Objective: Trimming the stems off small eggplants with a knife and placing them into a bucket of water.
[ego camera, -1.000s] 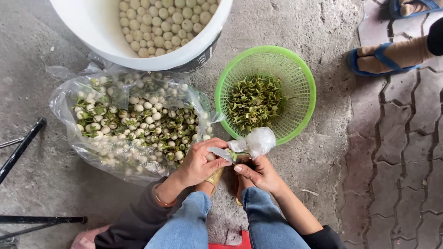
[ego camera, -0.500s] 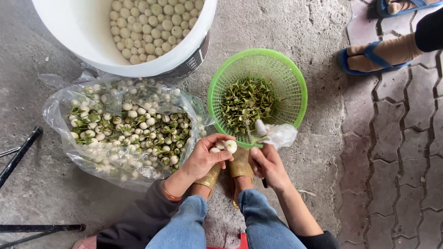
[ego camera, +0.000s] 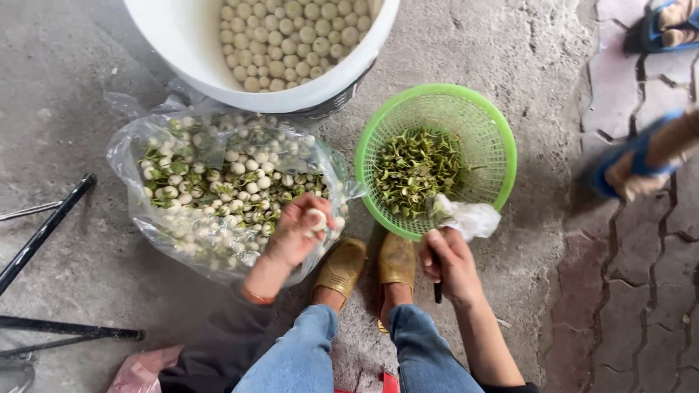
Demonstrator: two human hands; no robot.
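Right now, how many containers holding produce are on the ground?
3: a white bucket of peeled pale balls at top, a clear plastic bag of unpeeled ones on the left, and a green basket of green trimmings on the right.

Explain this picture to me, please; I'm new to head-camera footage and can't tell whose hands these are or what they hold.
The camera sits on a person's head, looking down at their own knees, shoes and hands. The left hand holds a small pale round vegetable over a clear plastic bag of such vegetables with green stems. The right hand grips a dark-handled tool, probably a knife, its tip wrapped in white material, at the green basket of stem trimmings. A white bucket holds trimmed ones. All rest on concrete ground.
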